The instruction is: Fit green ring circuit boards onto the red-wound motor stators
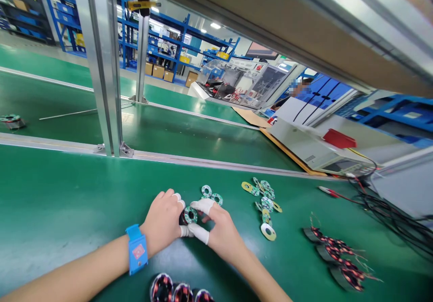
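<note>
My left hand (164, 223), with white finger covers and a blue wrist strap (137, 249), is closed around a dark motor stator over the green bench. A green ring-shaped circuit board (191, 215) lies on the face of that stator. From the right, my right hand (218, 230), also in white finger covers, pinches the ring board at its edge between thumb and fingers. Just beyond the hands are loose ring boards (206, 191). Several copper-wound stators (161, 288) stand at the bottom edge, partly cut off.
Ring boards and yellow rings (268, 231) lie scattered right of centre. Wired stators (347, 278) sit at lower right, near black cables (395, 216). A metal post (101, 67) rises at left from a rail. An instrument box (314, 144) stands at right; a person is behind it.
</note>
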Demonstrator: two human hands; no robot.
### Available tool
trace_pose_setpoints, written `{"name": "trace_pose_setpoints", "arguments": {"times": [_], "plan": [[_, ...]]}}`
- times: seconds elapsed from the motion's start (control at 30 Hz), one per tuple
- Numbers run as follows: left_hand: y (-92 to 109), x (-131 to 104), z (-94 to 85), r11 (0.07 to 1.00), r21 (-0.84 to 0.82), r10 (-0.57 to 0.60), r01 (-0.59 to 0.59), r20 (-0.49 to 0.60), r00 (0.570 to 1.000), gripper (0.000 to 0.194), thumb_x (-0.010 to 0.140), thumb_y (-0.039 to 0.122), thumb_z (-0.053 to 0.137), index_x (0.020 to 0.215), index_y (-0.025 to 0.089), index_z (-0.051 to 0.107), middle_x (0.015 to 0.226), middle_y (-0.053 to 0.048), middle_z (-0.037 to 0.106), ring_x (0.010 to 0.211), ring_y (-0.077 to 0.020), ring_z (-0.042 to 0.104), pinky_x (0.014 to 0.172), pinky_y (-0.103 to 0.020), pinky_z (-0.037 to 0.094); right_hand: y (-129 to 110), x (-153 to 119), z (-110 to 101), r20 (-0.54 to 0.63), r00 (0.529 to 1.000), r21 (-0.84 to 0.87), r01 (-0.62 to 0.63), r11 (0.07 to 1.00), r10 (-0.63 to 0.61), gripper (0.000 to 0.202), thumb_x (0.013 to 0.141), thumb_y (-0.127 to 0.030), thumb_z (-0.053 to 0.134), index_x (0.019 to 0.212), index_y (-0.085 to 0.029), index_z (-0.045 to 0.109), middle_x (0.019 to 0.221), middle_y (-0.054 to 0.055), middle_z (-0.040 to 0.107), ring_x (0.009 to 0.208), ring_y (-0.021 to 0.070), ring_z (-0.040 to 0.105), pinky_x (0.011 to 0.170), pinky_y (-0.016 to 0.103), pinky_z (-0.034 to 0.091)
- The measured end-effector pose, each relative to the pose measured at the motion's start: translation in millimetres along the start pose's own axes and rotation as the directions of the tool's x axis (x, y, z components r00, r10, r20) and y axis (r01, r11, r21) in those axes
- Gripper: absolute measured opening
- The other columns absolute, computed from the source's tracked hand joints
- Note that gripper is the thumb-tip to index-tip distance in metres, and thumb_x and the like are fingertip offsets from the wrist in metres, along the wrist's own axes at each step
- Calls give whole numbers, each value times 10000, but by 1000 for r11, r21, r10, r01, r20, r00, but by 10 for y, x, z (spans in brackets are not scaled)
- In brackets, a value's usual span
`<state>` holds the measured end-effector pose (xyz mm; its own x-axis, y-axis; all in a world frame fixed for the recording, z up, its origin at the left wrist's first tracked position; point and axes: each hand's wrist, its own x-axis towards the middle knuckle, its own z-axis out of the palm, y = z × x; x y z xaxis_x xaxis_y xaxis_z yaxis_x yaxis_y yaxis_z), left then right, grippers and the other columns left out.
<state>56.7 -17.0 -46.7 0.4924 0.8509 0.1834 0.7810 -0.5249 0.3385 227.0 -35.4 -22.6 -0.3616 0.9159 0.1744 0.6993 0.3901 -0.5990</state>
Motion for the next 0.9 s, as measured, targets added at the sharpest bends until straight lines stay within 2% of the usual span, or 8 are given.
{"name": "trace_pose_setpoints", "arguments": {"times": [0.13, 0.23, 0.33, 0.43, 0.67, 0.9], "plan": [[0, -1, 16, 1000, -3, -1, 1, -18, 1000, 413, 768, 571, 547, 718, 162, 574, 792, -73, 584, 810, -236, 484, 672, -359, 360, 19, -28, 10, -3, 1000, -124, 8, 992, -9, 275, 753, -284, 629, 1015, -204, 648, 917, 77, 654, 684, 171, 583, 612, 290, 518], [4, -5, 24, 1000, -7, -1, 0, -22, 1000, 413, 780, 566, 535, 723, 159, 575, 796, -75, 585, 815, -237, 486, 680, -362, 366, 34, -51, 20, -32, 998, -197, 48, 979, -56, 283, 776, -282, 619, 1039, -182, 652, 938, 104, 669, 773, 211, 621, 682, 332, 537], [9, -8, 27, 1000, -15, 0, 0, -26, 1000, 425, 791, 572, 517, 731, 156, 579, 806, -81, 587, 822, -241, 489, 686, -367, 373, 64, -78, 43, -46, 994, -239, 89, 967, -103, 306, 785, -283, 623, 1071, -176, 647, 963, 115, 677, 872, 245, 630, 751, 367, 538], [7, -8, 33, 1000, -21, 0, 0, -21, 1000, 431, 792, 577, 511, 727, 156, 579, 804, -82, 588, 820, -243, 493, 685, -370, 378, 109, -101, 74, -58, 991, -262, 101, 960, -120, 318, 791, -296, 624, 1094, -203, 641, 976, 107, 680, 892, 248, 633, 756, 364, 541], [7, -7, 44, 999, -36, 2, -3, -19, 1000, 450, 783, 596, 506, 731, 155, 578, 804, -76, 583, 815, -237, 493, 684, -367, 384, 143, -96, 95, -106, 988, -161, 96, 982, -113, 292, 831, -362, 571, 1069, -218, 656, 933, 100, 681, 831, 223, 639, 725, 347, 549], [-1, -17, 41, 999, -45, -2, 0, -24, 1000, 461, 789, 603, 489, 733, 154, 578, 807, -74, 583, 816, -237, 491, 690, -373, 386, 159, -100, 143, -180, 975, -82, 118, 990, -131, 296, 813, -368, 596, 1053, -207, 664, 912, 98, 684, 771, 212, 640, 707, 339, 552]]}}
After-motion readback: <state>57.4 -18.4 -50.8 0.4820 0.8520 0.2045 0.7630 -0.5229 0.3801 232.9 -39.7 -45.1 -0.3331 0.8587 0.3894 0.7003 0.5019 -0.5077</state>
